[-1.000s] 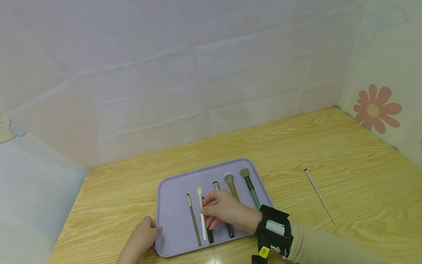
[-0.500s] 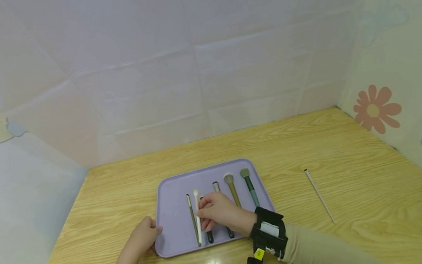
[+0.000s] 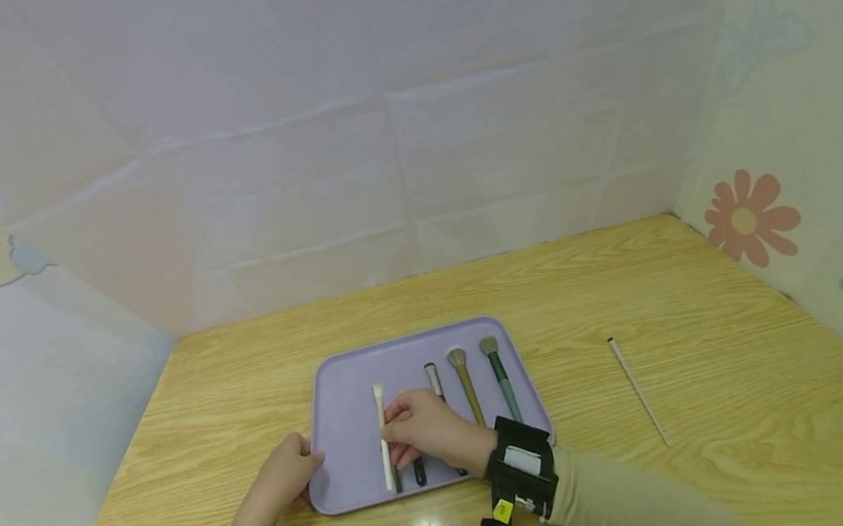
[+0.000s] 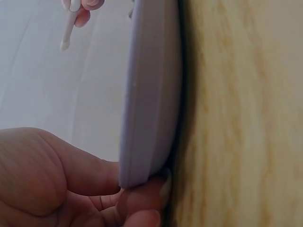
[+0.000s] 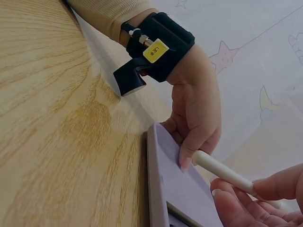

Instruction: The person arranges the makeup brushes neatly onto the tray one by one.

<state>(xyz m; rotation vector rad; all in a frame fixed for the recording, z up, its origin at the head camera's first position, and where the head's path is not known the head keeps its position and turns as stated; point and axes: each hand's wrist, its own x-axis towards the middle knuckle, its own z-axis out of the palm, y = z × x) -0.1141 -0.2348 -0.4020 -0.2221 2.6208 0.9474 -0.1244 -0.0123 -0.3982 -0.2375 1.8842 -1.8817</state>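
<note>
Left hand point(image 3: 278, 480) down at the near left corner of the flat lilac plastic tray point(image 3: 342, 387), thumb on top of the rim and fingers curled under the edge, gripping it against the pale wood-grain table point(image 3: 695, 289). Right hand point(image 3: 429, 429) over the tray's left half, fingertips pinching the slim white-handled makeup brush with the pale tip point(image 3: 383, 433), held roughly lengthwise just above the tray floor, tip pointing away. Black wrist strap point(image 3: 518, 467) with a yellow tag behind that hand, beige sleeve point(image 3: 639, 507) trailing off to the near right. Moving right across the tray: short black-handled brush point(image 3: 419, 470) partly hidden under the fingers, dark brush with a silver ferrule point(image 3: 432, 376), olive-handled brush with a fluffy grey head point(image 3: 465, 380), teal-handled brush with a grey-green head point(image 3: 499, 373), all lying side by side. Well apart on the bare table to the right, thin white stick with a dark end point(image 3: 637, 390), lying at a slant.
</note>
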